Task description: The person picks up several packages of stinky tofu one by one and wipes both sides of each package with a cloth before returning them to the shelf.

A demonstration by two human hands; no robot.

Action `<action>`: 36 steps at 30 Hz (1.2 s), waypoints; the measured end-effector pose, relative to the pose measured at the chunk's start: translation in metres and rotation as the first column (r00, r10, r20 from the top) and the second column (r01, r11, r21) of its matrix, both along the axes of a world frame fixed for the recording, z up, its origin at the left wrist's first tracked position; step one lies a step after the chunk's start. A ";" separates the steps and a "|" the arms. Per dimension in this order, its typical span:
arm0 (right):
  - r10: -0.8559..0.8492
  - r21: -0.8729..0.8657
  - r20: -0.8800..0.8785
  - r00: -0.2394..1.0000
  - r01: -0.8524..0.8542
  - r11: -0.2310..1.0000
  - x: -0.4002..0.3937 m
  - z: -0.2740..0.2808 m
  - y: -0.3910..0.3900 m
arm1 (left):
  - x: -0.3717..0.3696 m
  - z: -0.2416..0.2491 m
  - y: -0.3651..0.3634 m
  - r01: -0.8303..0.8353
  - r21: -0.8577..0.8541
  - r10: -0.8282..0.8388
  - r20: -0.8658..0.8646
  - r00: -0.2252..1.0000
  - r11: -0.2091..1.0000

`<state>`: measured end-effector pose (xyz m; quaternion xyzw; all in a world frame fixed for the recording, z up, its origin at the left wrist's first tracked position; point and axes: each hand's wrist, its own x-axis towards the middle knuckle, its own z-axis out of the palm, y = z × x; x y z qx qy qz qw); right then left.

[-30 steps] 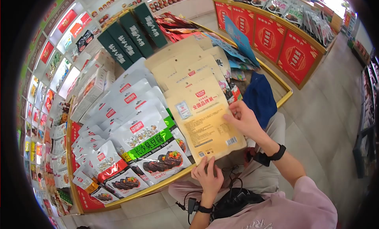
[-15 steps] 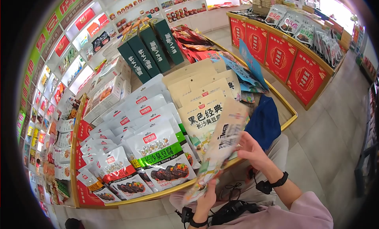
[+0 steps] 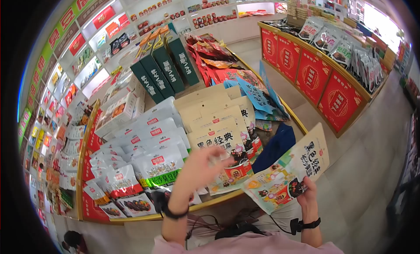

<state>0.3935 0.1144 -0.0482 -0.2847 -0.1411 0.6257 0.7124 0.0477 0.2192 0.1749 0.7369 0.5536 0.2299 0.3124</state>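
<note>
One beige snack pouch pinched at its lower edge by the right hand, fanning out toward 11 and 1 o'clock above the fingers. Left hand raised, blurred, fingers loosely spread, over the pouch stack on the display table.

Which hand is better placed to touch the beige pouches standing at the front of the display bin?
Left. The left hand is raised, empty, right in front of the front beige pouch in the display bin. The right hand is off to the side, gripping another pouch outside the bin.
</note>
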 end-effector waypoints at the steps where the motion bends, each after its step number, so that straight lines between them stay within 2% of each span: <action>1: -0.051 0.003 0.022 0.998 0.051 0.999 0.012 -0.005 -0.003 | -0.001 -0.015 0.035 0.026 0.281 -0.037 0.035 0.999 0.959; 2: -0.057 -0.008 0.003 0.998 0.057 0.998 0.019 -0.004 -0.006 | 0.003 -0.020 0.065 -0.041 0.306 0.027 0.053 0.998 0.951; 4: -0.092 -0.019 0.011 0.996 0.092 0.996 0.028 -0.004 -0.012 | 0.000 -0.051 0.134 0.015 0.620 0.022 -0.051 0.998 0.784; 5: -0.140 -0.022 0.004 0.990 0.140 0.990 0.031 -0.004 -0.015 | 0.003 -0.058 0.151 0.009 0.617 0.024 -0.045 0.999 0.787; 7: -0.142 -0.005 0.025 0.990 0.142 0.990 0.035 -0.001 -0.023 | 0.011 -0.067 0.170 -0.008 0.712 0.263 -0.249 0.932 0.702; 8: -0.142 0.017 0.040 0.989 0.142 0.990 0.037 -0.001 -0.026 | 0.016 -0.068 0.171 -0.004 0.710 0.256 -0.249 0.934 0.705; 10: -0.150 0.026 0.067 0.986 0.149 0.989 0.041 -0.008 -0.033 | 0.024 -0.072 0.174 -0.031 0.768 0.396 -0.295 0.869 0.639; 11: -0.152 0.036 0.092 0.984 0.149 0.988 0.040 -0.008 -0.036 | 0.027 -0.072 0.174 -0.024 0.765 0.389 -0.299 0.871 0.643; 13: -0.189 0.050 0.112 0.976 0.184 0.982 0.034 -0.007 -0.037 | 0.028 -0.074 0.173 -0.031 0.833 0.425 -0.249 0.870 0.552; 17: -0.157 0.006 0.106 0.982 0.157 0.988 0.027 -0.010 -0.038 | 0.023 -0.067 0.180 -0.011 0.787 0.423 -0.320 0.848 0.617; 20: -0.136 -0.037 0.060 0.989 0.139 0.990 0.020 -0.007 -0.036 | 0.020 -0.062 0.181 0.009 0.748 0.333 -0.307 0.892 0.664; 22: -0.121 -0.034 0.075 0.990 0.123 0.992 0.017 -0.008 -0.034 | 0.018 -0.056 0.177 -0.046 0.729 0.289 -0.211 0.934 0.683; 26: -0.090 -0.010 0.155 0.984 0.092 0.996 0.012 -0.010 -0.034 | 0.019 -0.049 0.171 -0.059 0.660 0.260 -0.210 0.942 0.749; 28: -0.075 -0.010 0.162 0.984 0.078 0.997 0.009 -0.007 -0.034 | 0.016 -0.049 0.172 -0.201 0.494 0.256 -0.046 0.965 0.846; 29: -0.074 -0.017 0.135 0.988 0.077 0.997 0.007 -0.004 -0.035 | 0.013 -0.048 0.171 -0.203 0.494 0.257 -0.043 0.965 0.846; 31: -0.071 -0.023 0.110 0.991 0.073 0.997 0.005 -0.003 -0.037 | 0.004 -0.043 0.167 -0.096 0.471 0.253 -0.281 0.926 0.877; 32: -0.072 -0.019 0.111 0.991 0.074 0.997 0.005 -0.003 -0.037 | -0.001 -0.043 0.165 -0.102 0.472 0.257 -0.278 0.926 0.876; 34: -0.069 -0.011 0.115 0.991 0.071 0.997 0.004 -0.001 -0.036 | -0.008 -0.045 0.164 -0.024 0.357 0.146 -0.318 0.937 0.934; 36: -0.081 -0.006 0.159 0.984 0.083 0.997 0.002 0.005 -0.033 | -0.009 -0.047 0.162 -0.063 0.330 0.168 -0.299 0.939 0.942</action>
